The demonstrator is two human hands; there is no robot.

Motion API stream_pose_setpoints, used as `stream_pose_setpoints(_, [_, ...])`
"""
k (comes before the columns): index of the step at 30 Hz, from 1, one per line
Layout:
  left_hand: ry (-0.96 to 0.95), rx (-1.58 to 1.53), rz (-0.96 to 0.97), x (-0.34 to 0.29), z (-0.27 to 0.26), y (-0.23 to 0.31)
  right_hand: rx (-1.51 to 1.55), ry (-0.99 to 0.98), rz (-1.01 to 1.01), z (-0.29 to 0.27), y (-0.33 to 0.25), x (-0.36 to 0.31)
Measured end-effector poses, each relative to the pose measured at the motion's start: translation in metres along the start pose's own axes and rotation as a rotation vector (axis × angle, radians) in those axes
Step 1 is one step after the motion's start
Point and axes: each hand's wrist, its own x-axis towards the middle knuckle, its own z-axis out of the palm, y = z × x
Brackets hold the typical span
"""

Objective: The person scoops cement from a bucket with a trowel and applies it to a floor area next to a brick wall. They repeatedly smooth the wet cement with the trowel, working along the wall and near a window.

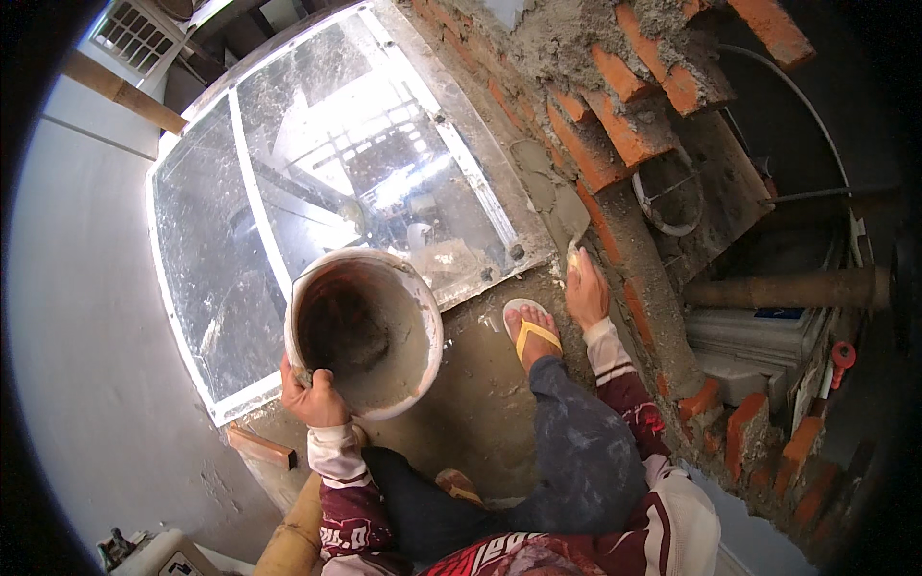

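Head view: my left hand (309, 394) is gripping the mortar bucket (365, 331) by its near rim, fingers clamped. My right hand (586, 288), closed on a trowel (567, 213), is pressing mortar against the brick wall (615, 134), blade's long axis pointing away from me.

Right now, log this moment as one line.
left hand: grips bucket rim | right hand: trowel spreading mortar by brick wall | bucket: mortar-smeared
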Motion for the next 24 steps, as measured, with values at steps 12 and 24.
stream_pose_setpoints(12, [-0.012,0.052,0.018,0.002,0.003,-0.007,-0.219,-0.238,0.005,0.02,-0.07,0.124])
stream_pose_setpoints(24, [0.005,0.016,0.027,0.002,0.008,0.0,-0.337,-0.436,0.119,0.035,-0.096,0.164])
